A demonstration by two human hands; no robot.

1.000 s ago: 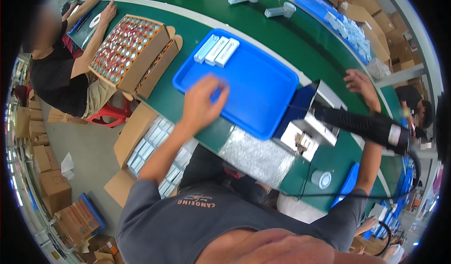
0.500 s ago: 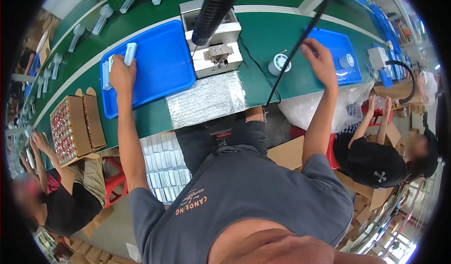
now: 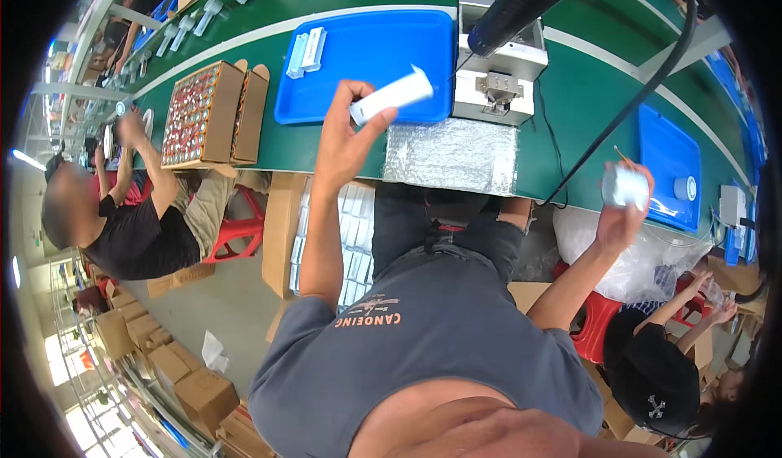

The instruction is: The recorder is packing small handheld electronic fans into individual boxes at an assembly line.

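The left hand [image 3: 349, 147] has a long white box [image 3: 399, 95] pinched between its thumb and fingers [image 3: 377, 123], spread just as wide as the box. The box pokes out to the right of those fingers and slants up at its far end. The right hand [image 3: 617, 231] has a round white part [image 3: 625, 187] in its fingers, which curl around it, and the part sits at their tips. A blue tray [image 3: 383, 50] is just past the left fingers, and two small boxes [image 3: 305, 52] lie in it, up and to the left of them. A silver machine [image 3: 495, 99] stands on the green bench [image 3: 574, 124] between the two hands. The white part is blurry and hides some of the right fingers. Some left fingertips are behind the white box, so they are hard to see. A black tube [image 3: 521, 10] covers a bit of the machine. The left arm goes nearly straight up, with the wrist turned a little to the right. The right arm leans out to the right, bent at the elbow.
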